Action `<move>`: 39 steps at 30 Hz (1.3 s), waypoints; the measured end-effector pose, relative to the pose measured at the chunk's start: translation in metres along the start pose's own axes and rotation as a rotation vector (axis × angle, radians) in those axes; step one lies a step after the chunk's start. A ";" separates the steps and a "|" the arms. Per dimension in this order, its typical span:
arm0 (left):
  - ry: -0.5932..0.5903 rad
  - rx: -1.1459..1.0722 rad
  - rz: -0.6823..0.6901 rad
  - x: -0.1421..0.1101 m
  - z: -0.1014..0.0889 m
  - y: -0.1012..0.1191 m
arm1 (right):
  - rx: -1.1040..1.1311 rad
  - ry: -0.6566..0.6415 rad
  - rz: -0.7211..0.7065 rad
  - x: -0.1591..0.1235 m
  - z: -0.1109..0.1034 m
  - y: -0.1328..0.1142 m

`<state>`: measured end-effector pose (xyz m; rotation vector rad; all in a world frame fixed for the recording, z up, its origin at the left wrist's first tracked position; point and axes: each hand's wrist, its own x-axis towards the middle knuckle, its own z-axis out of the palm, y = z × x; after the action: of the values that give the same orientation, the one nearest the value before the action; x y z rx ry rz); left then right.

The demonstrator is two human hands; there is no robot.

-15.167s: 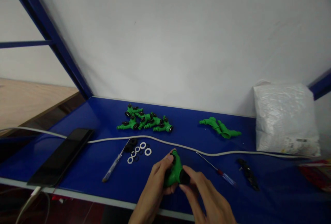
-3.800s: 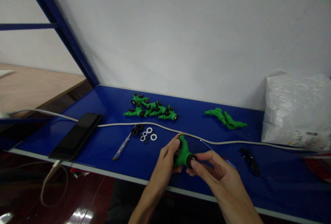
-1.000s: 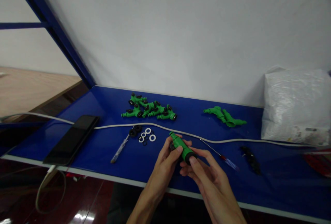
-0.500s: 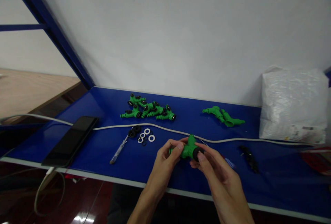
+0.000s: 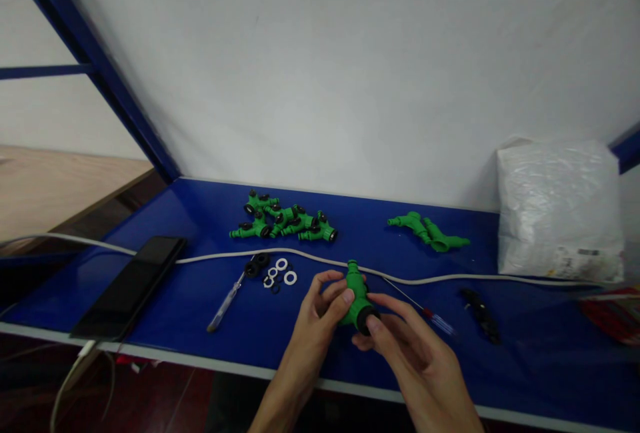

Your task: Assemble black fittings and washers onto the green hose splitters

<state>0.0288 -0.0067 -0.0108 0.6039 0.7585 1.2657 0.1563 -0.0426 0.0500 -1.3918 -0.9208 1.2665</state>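
Observation:
Between my two hands is a green plastic Y-shaped hose connector [image 5: 356, 286] with a black ring at its near end. My left hand [image 5: 320, 316] is closed on its green body, thumb on top. My right hand [image 5: 407, 339] grips the black ring [image 5: 367, 319] with thumb and fingers. Just behind the right hand lies a screwdriver with a clear, red and blue handle [image 5: 440, 321]. Left of my hands, several white washers [image 5: 290, 277] and black rings [image 5: 253, 268] lie by a second screwdriver with a clear handle [image 5: 225, 306].
Green connectors with black valves [image 5: 285, 219] are heaped at the back. Two bare green connectors [image 5: 427, 229] lie right of them. A white cable [image 5: 300, 256] crosses the blue table. A black phone [image 5: 133, 286] lies left, black parts [image 5: 480, 316] and a white plastic package [image 5: 557, 213] right.
The connector has turned in my hands, its black-ringed end now nearer and lower, one branch pointing away. More of the screwdriver behind my right hand shows. The view has shifted slightly.

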 end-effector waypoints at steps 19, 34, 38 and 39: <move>-0.043 -0.060 0.058 -0.005 -0.003 0.000 | 0.166 -0.036 0.038 0.000 0.006 0.011; -0.030 -0.020 0.076 -0.006 -0.001 0.000 | 0.087 -0.018 -0.003 0.001 0.007 0.009; -0.029 -0.006 0.080 -0.005 -0.002 -0.001 | 0.089 -0.022 -0.017 0.000 0.008 0.007; -0.032 -0.002 0.082 -0.005 -0.002 -0.001 | 0.088 -0.020 -0.021 0.000 0.008 0.007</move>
<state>0.0272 -0.0121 -0.0118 0.6578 0.7123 1.3291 0.1482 -0.0428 0.0435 -1.2995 -0.8807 1.2926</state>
